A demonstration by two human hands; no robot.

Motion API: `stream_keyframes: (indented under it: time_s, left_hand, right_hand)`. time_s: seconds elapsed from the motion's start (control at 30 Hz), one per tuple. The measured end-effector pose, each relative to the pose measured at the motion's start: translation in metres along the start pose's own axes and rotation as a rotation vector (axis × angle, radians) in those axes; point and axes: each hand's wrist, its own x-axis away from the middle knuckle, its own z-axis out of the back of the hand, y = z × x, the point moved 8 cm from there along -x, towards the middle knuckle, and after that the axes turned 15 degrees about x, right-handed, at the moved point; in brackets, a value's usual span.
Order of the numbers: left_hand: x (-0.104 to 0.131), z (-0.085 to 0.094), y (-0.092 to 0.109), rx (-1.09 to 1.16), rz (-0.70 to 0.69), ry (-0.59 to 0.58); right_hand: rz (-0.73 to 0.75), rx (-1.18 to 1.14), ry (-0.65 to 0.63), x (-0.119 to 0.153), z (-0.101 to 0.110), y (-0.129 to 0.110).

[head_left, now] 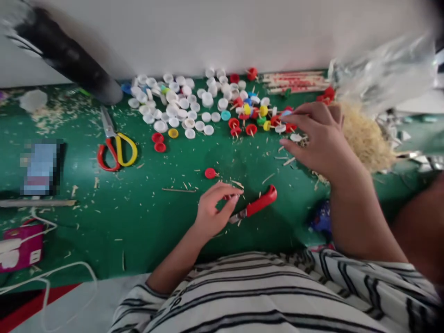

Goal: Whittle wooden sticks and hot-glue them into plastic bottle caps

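My left hand (pixel 215 209) is closed low over the table, thumb and forefinger nearly together around a small red bottle cap (pixel 227 197) that is mostly hidden. A red-handled knife (pixel 261 202) lies just right of those fingertips. Beyond the hand rests a red cap (pixel 210 173) with a bit of stick at its edge. My right hand (pixel 317 138) hovers at the right end of a cluster of coloured caps with short sticks through them (pixel 251 129). Its thumb and forefinger are apart, with the fingertips beside a blue cap (pixel 287 112).
Many white caps (pixel 171 110) spread along the wall. Scissors (pixel 116 145) lie left, near a phone (pixel 41 166). Red-marked sticks (pixel 294 81), a clear plastic bag (pixel 385 69) and a heap of pale shavings (pixel 364 136) are at right. A dark cylinder (pixel 69 55) leans at back left.
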Motion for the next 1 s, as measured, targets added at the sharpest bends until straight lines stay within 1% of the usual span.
stream_keyframes:
  time_s: [0.03,0.1,0.17,0.23,0.27,0.33,0.43,0.57,0.67,0.77,0.87,1.0]
  left_hand:
    - [-0.001,0.0,0.003,-0.018,-0.01,0.001]
    - [-0.002,-0.001,0.009,-0.072,-0.041,-0.011]
    - [-0.002,-0.004,0.014,-0.138,-0.074,-0.028]
    - [0.001,-0.006,0.016,-0.189,-0.073,-0.031]
    - [0.004,-0.006,0.014,-0.207,-0.054,-0.034]
    - [0.015,-0.005,0.01,-0.229,-0.011,-0.043]
    - [0.036,0.001,0.006,-0.239,0.029,-0.05]
    - [0.065,0.019,0.002,-0.265,0.09,0.031]
    - [0.08,0.03,0.004,-0.288,0.121,0.085]
    - [0.088,0.038,0.006,-0.303,0.136,0.11]
    - [0.09,0.042,0.007,-0.311,0.139,0.126]
    - [0.088,0.042,0.006,-0.3,0.137,0.119]
  right_hand:
    - [0.01,-0.011,-0.015,0.023,0.007,-0.009]
    - [0.039,-0.061,-0.029,0.07,0.014,-0.032]
    - [0.091,-0.123,-0.124,0.113,0.002,-0.061]
    - [0.127,-0.147,-0.166,0.148,-0.014,-0.086]
    - [0.144,-0.155,-0.18,0.161,-0.023,-0.097]
    - [0.162,-0.168,-0.182,0.177,-0.037,-0.112]
    - [0.16,-0.174,-0.156,0.181,-0.048,-0.122]
    - [0.149,-0.18,-0.126,0.174,-0.05,-0.123]
    - [0.181,-0.175,-0.106,0.171,-0.051,-0.124]
    - [0.192,-0.172,-0.059,0.171,-0.051,-0.125]
    - [0.19,-0.184,-0.01,0.172,-0.049,-0.125]
    - [0.16,-0.188,-0.025,0.169,-0.051,-0.126]
